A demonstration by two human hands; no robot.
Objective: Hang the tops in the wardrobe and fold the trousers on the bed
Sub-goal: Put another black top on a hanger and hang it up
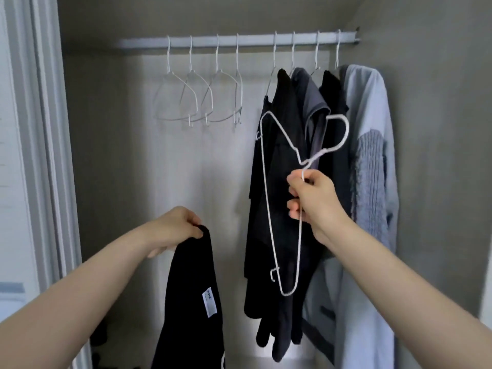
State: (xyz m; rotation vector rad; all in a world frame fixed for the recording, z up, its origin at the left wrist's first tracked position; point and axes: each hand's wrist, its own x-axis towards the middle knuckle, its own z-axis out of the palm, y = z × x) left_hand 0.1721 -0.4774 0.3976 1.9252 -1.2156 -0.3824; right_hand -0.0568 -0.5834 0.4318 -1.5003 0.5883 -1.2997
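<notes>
Two forearms are showing, entering from the lower corners of the view, one from each side. Both are showing bare from elbow region to wrist: no sleeves, cuffs or gloves are covering them. Left hand is wearing no ring, watch or band that can be made out. Right hand likewise is wearing nothing at wrist or fingers. Fingernails on the right hand are showing short and unpainted. Nails on the left hand are hiding from view. No other part of the person is appearing.
</notes>
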